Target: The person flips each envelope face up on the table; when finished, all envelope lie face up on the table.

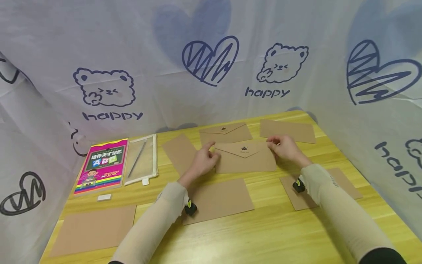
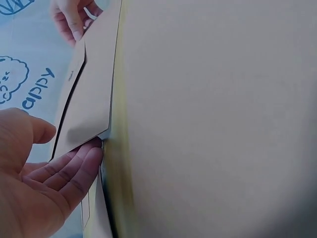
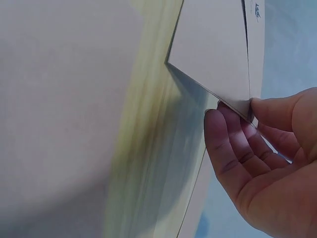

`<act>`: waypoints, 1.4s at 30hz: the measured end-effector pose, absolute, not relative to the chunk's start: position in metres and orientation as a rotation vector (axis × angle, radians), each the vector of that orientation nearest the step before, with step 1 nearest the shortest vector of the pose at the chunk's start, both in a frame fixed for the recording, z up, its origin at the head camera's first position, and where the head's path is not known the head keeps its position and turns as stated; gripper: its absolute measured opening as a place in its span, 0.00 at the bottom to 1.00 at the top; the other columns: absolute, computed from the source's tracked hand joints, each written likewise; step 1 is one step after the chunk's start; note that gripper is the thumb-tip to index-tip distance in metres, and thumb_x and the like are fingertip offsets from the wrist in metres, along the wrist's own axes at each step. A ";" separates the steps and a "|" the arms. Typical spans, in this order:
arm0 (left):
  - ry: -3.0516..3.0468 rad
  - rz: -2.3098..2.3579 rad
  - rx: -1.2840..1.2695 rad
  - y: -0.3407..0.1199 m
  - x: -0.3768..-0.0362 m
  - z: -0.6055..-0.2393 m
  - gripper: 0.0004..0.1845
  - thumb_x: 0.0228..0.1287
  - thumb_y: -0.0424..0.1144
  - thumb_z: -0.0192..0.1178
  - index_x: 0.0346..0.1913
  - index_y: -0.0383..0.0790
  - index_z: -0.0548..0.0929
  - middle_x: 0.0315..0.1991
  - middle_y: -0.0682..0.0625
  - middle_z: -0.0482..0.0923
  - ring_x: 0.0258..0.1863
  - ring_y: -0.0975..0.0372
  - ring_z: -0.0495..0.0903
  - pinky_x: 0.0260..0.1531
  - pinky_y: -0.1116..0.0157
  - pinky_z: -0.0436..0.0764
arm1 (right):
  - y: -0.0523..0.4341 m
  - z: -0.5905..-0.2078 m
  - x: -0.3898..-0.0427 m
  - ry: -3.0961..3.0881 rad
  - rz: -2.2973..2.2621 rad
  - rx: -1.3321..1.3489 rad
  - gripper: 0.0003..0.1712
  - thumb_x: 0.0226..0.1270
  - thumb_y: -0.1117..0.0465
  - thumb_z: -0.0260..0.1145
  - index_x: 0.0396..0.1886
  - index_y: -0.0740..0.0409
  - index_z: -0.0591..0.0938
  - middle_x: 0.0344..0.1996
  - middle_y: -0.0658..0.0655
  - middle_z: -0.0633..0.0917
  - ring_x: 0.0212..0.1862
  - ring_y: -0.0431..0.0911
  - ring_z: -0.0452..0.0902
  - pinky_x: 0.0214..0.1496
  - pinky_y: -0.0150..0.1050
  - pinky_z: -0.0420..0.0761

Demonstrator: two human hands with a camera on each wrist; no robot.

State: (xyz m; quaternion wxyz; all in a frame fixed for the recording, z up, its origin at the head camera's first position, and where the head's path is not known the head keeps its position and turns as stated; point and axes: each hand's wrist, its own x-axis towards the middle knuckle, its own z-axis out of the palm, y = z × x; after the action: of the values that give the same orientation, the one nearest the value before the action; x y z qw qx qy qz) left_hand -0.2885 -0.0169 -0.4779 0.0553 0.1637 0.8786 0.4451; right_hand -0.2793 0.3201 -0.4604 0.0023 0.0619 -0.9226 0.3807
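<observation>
A brown kraft envelope with a pointed flap and a small dark crown print lies between the two hands, its flap side up. The right hand pinches its upper right corner; in the right wrist view the thumb is on top and the other fingers are beneath. At the left end is the left hand. Its fingers extend under the envelope's edge, while its thumb stands apart from the paper. Just behind lies a second envelope with a crown on its flap.
More brown envelopes lie around: near the middle, front left, back right, and under the right forearm. On the left are a colourful book, a zip pouch with a pen, and a white eraser-like block. Printed cloth surrounds the table.
</observation>
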 end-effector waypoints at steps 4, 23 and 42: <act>2.671 1.337 0.495 -0.019 -0.285 -0.477 0.34 0.76 0.36 0.59 0.80 0.30 0.63 0.31 0.43 0.87 0.20 0.65 0.74 0.23 0.69 0.74 | 0.317 -0.462 -0.280 -2.942 1.193 0.206 0.15 0.81 0.63 0.62 0.55 0.71 0.83 0.40 0.70 0.87 0.23 0.50 0.82 0.24 0.34 0.81; 2.993 0.763 0.721 -0.004 -0.260 -0.466 0.08 0.70 0.31 0.63 0.41 0.26 0.83 0.25 0.47 0.76 0.22 0.61 0.72 0.21 0.69 0.74 | 0.305 -0.474 -0.302 -3.032 0.976 0.305 0.17 0.80 0.64 0.60 0.56 0.73 0.83 0.48 0.73 0.88 0.47 0.62 0.86 0.60 0.60 0.83; 2.830 0.188 1.121 -0.001 -0.251 -0.472 0.22 0.81 0.52 0.57 0.59 0.35 0.82 0.51 0.43 0.83 0.56 0.52 0.83 0.60 0.57 0.85 | 0.291 -0.468 -0.300 -3.068 0.804 0.386 0.26 0.75 0.56 0.68 0.62 0.73 0.81 0.58 0.75 0.84 0.62 0.69 0.81 0.68 0.64 0.79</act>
State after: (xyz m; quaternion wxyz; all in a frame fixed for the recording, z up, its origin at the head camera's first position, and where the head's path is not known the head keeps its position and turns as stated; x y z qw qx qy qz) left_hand -0.2505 -0.0010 -0.4725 0.0457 0.3673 0.9269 0.0616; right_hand -0.2998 0.2915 -0.4676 -0.0267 0.1206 -0.9599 0.2516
